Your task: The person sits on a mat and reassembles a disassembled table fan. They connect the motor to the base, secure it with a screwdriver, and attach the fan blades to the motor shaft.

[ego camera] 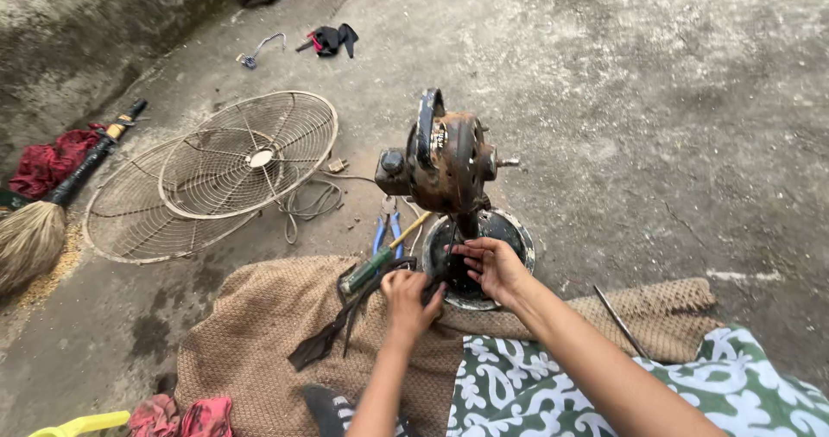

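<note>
A rusty fan motor (445, 162) stands upright on its round dark base (516, 230) on the concrete floor. My right hand (494, 267) rests on the base just below the motor's stem, fingers curled around dark wires. To its left, my left hand (408, 303) grips a black strip or cable (332, 333) that trails down-left over a brown woven mat (259, 333). A green-handled screwdriver (373, 266) lies just left of my left hand, touching the mat's edge.
Two round wire fan guards (216, 174) lie overlapped at the left, with a coiled cord (311, 199) beside them. Blue-handled pliers (387, 230) lie by the base. A broom (52, 217) and red cloth (52, 161) are far left. A thin metal rod (620, 320) lies at the right.
</note>
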